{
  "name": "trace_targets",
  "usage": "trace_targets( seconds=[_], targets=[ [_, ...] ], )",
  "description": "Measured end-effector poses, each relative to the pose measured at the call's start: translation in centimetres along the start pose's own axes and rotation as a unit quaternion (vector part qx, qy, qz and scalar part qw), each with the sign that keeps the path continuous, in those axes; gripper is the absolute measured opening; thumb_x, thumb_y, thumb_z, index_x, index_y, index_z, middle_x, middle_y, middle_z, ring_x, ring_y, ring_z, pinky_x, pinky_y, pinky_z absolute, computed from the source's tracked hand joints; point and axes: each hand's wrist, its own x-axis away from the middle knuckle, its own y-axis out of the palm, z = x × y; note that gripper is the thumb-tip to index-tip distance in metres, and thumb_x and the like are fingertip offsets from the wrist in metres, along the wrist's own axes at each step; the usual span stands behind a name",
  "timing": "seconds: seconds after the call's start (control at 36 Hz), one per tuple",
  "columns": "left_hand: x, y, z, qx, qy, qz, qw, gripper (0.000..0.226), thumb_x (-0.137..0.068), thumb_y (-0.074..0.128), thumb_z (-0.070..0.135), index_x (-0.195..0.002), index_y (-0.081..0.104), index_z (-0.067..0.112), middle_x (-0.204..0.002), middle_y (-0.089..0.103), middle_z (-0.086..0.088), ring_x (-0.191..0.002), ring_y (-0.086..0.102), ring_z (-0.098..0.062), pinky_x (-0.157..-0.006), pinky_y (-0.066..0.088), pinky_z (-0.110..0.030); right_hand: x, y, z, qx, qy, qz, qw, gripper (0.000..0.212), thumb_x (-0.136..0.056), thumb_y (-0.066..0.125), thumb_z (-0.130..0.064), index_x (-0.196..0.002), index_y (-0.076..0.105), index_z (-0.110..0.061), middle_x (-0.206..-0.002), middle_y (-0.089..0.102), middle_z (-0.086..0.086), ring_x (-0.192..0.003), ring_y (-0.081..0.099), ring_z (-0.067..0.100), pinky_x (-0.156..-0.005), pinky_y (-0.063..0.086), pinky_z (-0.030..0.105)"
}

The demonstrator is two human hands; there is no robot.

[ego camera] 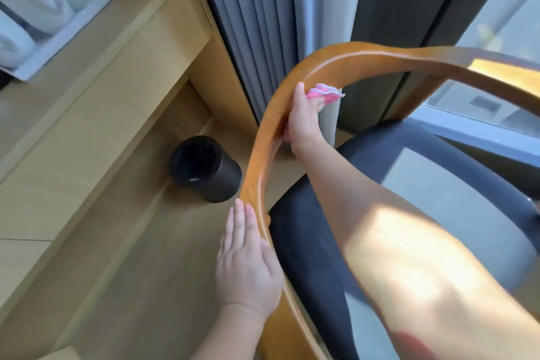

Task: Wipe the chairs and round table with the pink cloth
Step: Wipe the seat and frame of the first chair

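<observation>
A chair with a curved orange-brown wooden rail (344, 57) and a dark padded seat (409, 184) fills the right half of the head view. My right hand (302, 120) grips the pink cloth (324, 93) and holds it against the inner side of the rail near its bend; the cloth sticks out past my fingers. My left hand (248, 260) lies flat with straight fingers against the outer side of the rail, lower down. The round table is out of view.
A black cylindrical bin (204, 168) stands on the wooden floor left of the chair. A light wooden desk (111, 67) with a white tray (76, 23) of white ware runs along the left. Grey curtains (263, 23) and a window (502, 38) lie behind the chair.
</observation>
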Motion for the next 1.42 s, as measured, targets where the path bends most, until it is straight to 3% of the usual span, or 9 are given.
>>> trace_targets(
  seconds=[0.19,0.33,0.44,0.56,0.69,0.86,1.03,1.22,1.42],
  targets=[
    [-0.3,0.3,0.0,-0.024,-0.005,-0.002,1.0,0.06,-0.091,0.019,0.031,-0.147,0.03,0.014,-0.154,0.015,0.007,-0.139,0.017,-0.011,-0.107,0.025,-0.036,-4.3,-3.1,-6.1,-0.043,0.017,0.151,0.987,0.126,-0.065,0.033,-0.083,-0.148,-0.024,-0.006,-0.161,-0.022,0.004,-0.15,-0.008,0.025,-0.118,0.016,0.056],
    [-0.2,0.4,-0.2,-0.029,0.002,0.006,1.0,0.058,-0.089,0.002,0.041,-0.145,0.004,0.027,-0.151,-0.009,0.018,-0.141,-0.003,-0.006,-0.112,0.012,-0.03,-4.4,-3.2,-6.0,-0.021,0.003,0.157,0.987,0.117,-0.078,0.033,-0.079,-0.146,-0.028,-0.007,-0.157,-0.031,0.004,-0.148,-0.019,0.022,-0.119,0.014,0.056],
    [-0.3,0.5,-0.3,-0.032,0.001,0.002,0.999,0.056,-0.091,0.007,0.038,-0.145,0.007,0.025,-0.152,-0.005,0.016,-0.142,0.001,-0.008,-0.112,0.013,-0.032,-2.9,-2.7,-6.2,-0.007,-0.013,0.133,0.991,0.106,-0.087,0.032,-0.074,-0.146,-0.029,-0.011,-0.158,-0.029,0.0,-0.15,-0.008,0.023,-0.118,0.018,0.056],
    [-0.3,0.4,-0.3,-0.029,0.001,0.003,1.0,0.056,-0.092,0.016,0.033,-0.146,0.015,0.018,-0.155,0.009,0.009,-0.142,0.012,-0.012,-0.11,0.018,-0.037,1.1,-0.6,-5.1,0.034,-0.057,0.097,0.993,0.087,-0.1,0.036,-0.051,-0.15,-0.021,-0.006,-0.161,-0.022,0.005,-0.148,-0.016,0.016,-0.121,-0.006,0.037],
    [-0.7,0.5,-0.4,-0.019,0.001,0.006,1.0,0.058,-0.09,0.007,0.038,-0.146,0.004,0.024,-0.153,-0.006,0.016,-0.142,-0.006,-0.001,-0.112,0.01,-0.026,5.1,1.6,-2.0,0.074,-0.093,0.017,0.993,0.079,-0.103,0.037,-0.039,-0.15,-0.02,-0.008,-0.16,-0.023,0.003,-0.146,-0.02,0.011,-0.113,-0.015,0.023],
    [-1.2,0.1,-1.0,-0.038,-0.018,0.0,0.999,0.062,-0.085,-0.003,0.043,-0.145,-0.004,0.029,-0.148,-0.021,0.021,-0.136,-0.021,0.005,-0.108,0.007,-0.019,7.3,2.8,1.1,0.114,-0.105,-0.092,0.984,0.075,-0.105,0.03,-0.041,-0.149,-0.025,-0.016,-0.158,-0.029,-0.002,-0.144,-0.025,0.007,-0.12,-0.013,0.034],
    [-1.1,0.1,-0.4,-0.02,-0.003,0.003,1.0,0.07,-0.083,-0.004,0.042,-0.15,0.001,0.023,-0.15,-0.017,0.021,-0.136,-0.021,0.007,-0.11,0.002,-0.016,3.9,0.9,-2.4,0.077,-0.095,0.002,0.993,0.075,-0.105,0.029,-0.041,-0.15,-0.021,-0.009,-0.159,-0.026,0.005,-0.146,-0.023,0.013,-0.113,-0.015,0.026],
    [-0.3,0.5,-0.1,-0.023,0.003,0.008,1.0,0.064,-0.089,0.007,0.038,-0.149,0.017,0.018,-0.153,0.001,0.014,-0.142,0.003,-0.006,-0.112,0.015,-0.029,-1.9,-2.9,-8.2,0.045,-0.06,0.145,0.987,0.081,-0.103,0.03,-0.048,-0.15,-0.018,-0.003,-0.158,-0.025,0.016,-0.148,-0.018,0.025,-0.117,-0.011,0.038],
    [-0.5,0.3,-0.2,-0.019,0.003,-0.007,1.0,0.063,-0.089,0.007,0.039,-0.149,0.016,0.019,-0.154,-0.002,0.014,-0.142,-0.002,-0.007,-0.112,0.018,-0.03,-0.9,-2.6,-6.3,0.051,-0.077,0.117,0.989,0.074,-0.105,0.024,-0.045,-0.15,-0.02,-0.007,-0.159,-0.027,0.009,-0.147,-0.022,0.018,-0.119,-0.011,0.036]
  ],
)
